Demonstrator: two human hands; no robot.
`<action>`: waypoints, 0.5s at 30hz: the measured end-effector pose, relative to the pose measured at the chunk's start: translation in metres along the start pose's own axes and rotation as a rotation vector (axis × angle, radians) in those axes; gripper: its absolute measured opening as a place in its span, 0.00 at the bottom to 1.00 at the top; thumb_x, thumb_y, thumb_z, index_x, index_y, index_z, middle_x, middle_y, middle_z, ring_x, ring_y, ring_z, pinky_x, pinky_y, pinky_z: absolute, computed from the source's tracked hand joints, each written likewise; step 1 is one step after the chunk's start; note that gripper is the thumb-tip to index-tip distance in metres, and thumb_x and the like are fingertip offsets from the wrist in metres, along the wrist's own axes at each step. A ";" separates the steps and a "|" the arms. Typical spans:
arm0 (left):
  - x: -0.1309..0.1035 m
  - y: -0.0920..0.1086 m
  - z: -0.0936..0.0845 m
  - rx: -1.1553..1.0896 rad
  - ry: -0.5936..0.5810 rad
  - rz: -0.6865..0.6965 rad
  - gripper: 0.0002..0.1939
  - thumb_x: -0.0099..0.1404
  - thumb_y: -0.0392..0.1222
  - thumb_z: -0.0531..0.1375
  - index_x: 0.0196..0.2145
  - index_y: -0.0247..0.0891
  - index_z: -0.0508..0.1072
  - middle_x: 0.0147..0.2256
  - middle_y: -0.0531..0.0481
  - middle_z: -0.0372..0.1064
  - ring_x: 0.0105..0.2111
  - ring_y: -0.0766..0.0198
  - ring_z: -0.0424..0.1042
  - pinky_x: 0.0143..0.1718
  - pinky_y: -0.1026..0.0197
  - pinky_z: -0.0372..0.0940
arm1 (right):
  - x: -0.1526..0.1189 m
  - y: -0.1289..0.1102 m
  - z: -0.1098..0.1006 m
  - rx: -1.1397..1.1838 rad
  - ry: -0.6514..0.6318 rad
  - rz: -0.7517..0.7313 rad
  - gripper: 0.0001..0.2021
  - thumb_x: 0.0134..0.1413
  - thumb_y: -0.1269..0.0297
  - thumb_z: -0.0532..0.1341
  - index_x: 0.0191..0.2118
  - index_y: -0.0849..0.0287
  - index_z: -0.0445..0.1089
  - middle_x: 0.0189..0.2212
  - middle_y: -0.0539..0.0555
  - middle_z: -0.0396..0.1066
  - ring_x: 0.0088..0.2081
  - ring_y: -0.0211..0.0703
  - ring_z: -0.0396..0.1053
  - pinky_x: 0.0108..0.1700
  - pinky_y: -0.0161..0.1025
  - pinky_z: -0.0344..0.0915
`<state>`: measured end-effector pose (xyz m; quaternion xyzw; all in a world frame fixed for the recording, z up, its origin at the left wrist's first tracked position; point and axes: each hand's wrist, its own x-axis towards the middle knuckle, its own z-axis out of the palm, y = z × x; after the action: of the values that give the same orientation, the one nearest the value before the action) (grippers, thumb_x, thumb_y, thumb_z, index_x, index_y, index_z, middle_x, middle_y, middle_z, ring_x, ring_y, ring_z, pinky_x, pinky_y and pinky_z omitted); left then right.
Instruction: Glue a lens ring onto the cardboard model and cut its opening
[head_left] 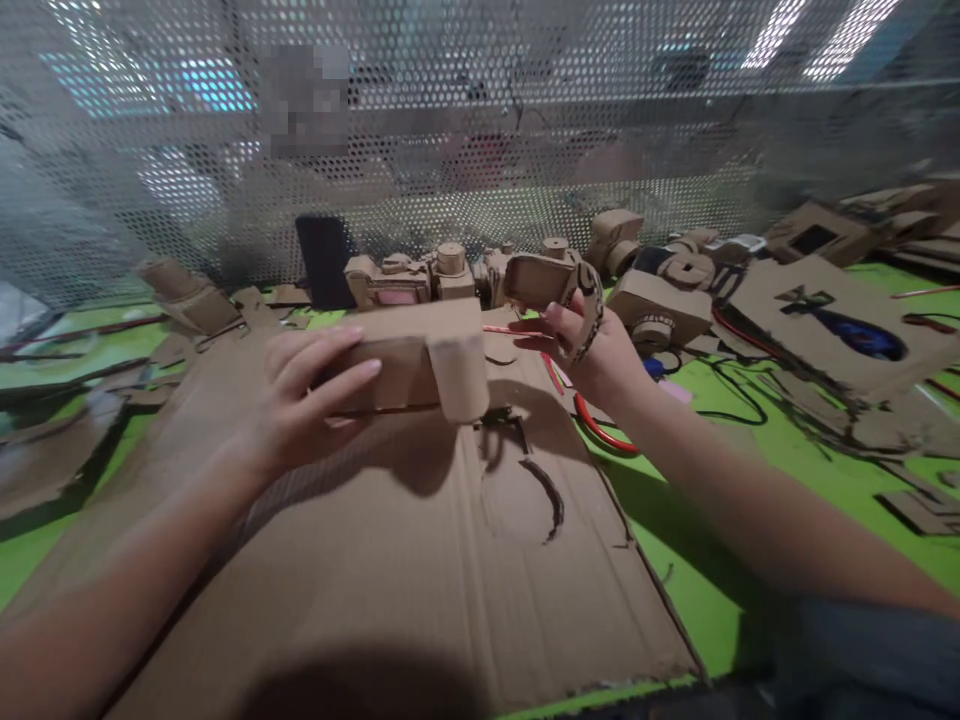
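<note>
My left hand [315, 390] is closed around a cardboard box [397, 375] and holds it above a large cardboard sheet [360, 560]. The box has a flat top and a rounded, tube-like part at its right end. To the right, my right hand [589, 345] is closed on a curved cardboard strip [592, 310], whose corrugated edge shows. A gap separates the strip from the box. The sheet has a curved cut [551, 495] on its right side, below the hands. Part of the left fingers is hidden behind the box.
Several cardboard camera models [390, 280] line the back, beside a dark phone-like slab [324, 262] standing upright. A perforated metal screen [487, 130] rises behind them. On the right are a model with a lens ring [660, 305], a red cable [604, 432] and cardboard scraps [922, 505].
</note>
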<state>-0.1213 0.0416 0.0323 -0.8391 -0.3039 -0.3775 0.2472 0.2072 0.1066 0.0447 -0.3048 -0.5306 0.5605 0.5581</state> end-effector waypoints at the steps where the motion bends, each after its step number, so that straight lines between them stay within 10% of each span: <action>1: 0.006 0.002 -0.002 -0.136 -0.111 -0.119 0.30 0.64 0.44 0.69 0.62 0.54 0.69 0.63 0.44 0.68 0.61 0.46 0.70 0.59 0.39 0.69 | 0.001 0.000 -0.001 0.009 0.009 -0.019 0.19 0.39 0.49 0.78 0.37 0.49 0.77 0.34 0.45 0.79 0.38 0.42 0.80 0.43 0.42 0.79; 7: 0.026 0.009 -0.016 -0.604 -0.446 -0.712 0.32 0.57 0.63 0.70 0.56 0.50 0.77 0.60 0.47 0.74 0.60 0.40 0.72 0.63 0.38 0.68 | 0.006 -0.002 -0.011 -0.094 0.017 -0.109 0.11 0.47 0.59 0.75 0.39 0.46 0.80 0.35 0.46 0.80 0.37 0.40 0.77 0.37 0.38 0.76; 15: 0.030 0.013 -0.003 -0.612 -0.470 -0.725 0.34 0.54 0.66 0.71 0.55 0.48 0.80 0.60 0.45 0.74 0.62 0.35 0.70 0.66 0.33 0.62 | -0.009 -0.024 -0.001 -0.419 0.003 -0.269 0.10 0.50 0.58 0.72 0.41 0.48 0.81 0.38 0.50 0.75 0.42 0.47 0.73 0.50 0.52 0.74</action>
<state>-0.0976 0.0400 0.0554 -0.7760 -0.4977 -0.3118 -0.2302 0.2172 0.0940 0.0649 -0.3412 -0.6703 0.3583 0.5531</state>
